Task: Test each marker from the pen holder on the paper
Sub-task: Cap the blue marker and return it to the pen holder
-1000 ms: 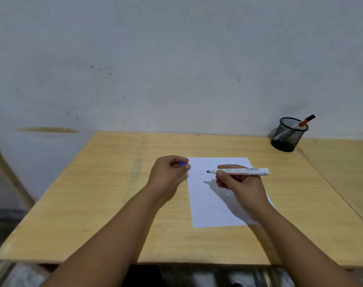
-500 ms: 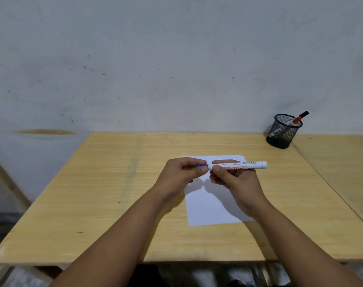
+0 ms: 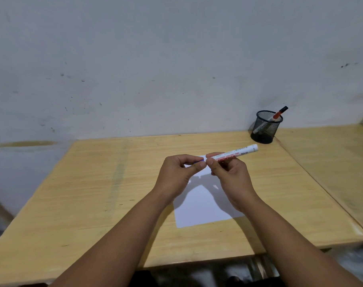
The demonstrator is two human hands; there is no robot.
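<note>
Right hand (image 3: 232,175) grasps marker (image 3: 235,153), lifted above far end of paper (image 3: 205,206). Left hand (image 3: 179,172) pinches blue cap (image 3: 198,161) at its tip (capping, likely). Risk: misaligned cap jams nib, inks fingers. Pen holder (image 3: 265,129) far right on tabletop (image 3: 97,183).

Light was dim and even, cool on the wall (image 3: 176,59). The hands (image 3: 205,175) threw soft shadows onto the paper (image 3: 205,212) beneath them. Below the tabletop (image 3: 93,193), the floor was blurred; its edges bowed from wide-angle distortion.
</note>
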